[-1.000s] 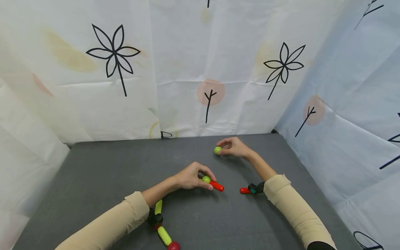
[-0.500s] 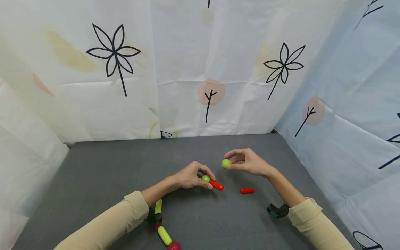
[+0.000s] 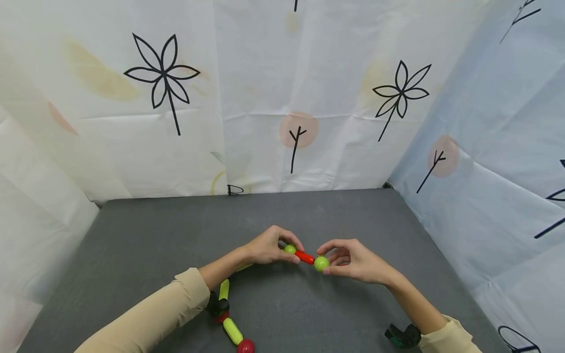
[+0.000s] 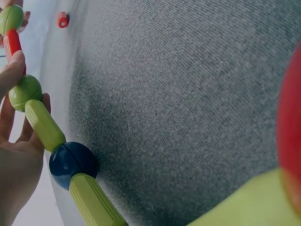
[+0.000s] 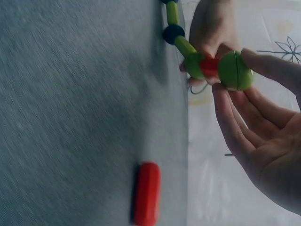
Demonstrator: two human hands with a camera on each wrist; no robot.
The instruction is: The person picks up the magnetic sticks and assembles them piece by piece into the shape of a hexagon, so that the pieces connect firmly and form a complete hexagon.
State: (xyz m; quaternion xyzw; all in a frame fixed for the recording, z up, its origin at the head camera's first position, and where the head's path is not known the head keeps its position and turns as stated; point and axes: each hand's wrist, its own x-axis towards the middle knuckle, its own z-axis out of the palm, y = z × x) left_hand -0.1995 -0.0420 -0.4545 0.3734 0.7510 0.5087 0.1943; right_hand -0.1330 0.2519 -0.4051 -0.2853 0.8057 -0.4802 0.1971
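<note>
A chain of toy rods and balls curves under my left arm. My left hand (image 3: 267, 246) pinches its red rod (image 3: 305, 257) close to a green ball (image 4: 25, 92). Between thumb and fingertips, my right hand (image 3: 358, 260) holds another green ball (image 3: 321, 264), which meets the red rod's free end. Behind the left hand, the left wrist view shows a yellow-green rod (image 4: 44, 125), then a dark blue ball (image 4: 73, 165) and a second yellow-green rod (image 4: 96, 202). Both hands are raised slightly off the grey surface.
A loose red rod (image 5: 147, 194) lies on the grey table (image 3: 167, 235) below the right hand, mostly hidden in the head view. The chain's near end has a yellow-green rod (image 3: 232, 332) and a red ball (image 3: 245, 346). White printed cloth (image 3: 256, 73) stands behind the table.
My right hand has brought the green ball from the back of the table toward me, up to the red rod's end. The left hand has stayed nearly still, tilting the rod slightly.
</note>
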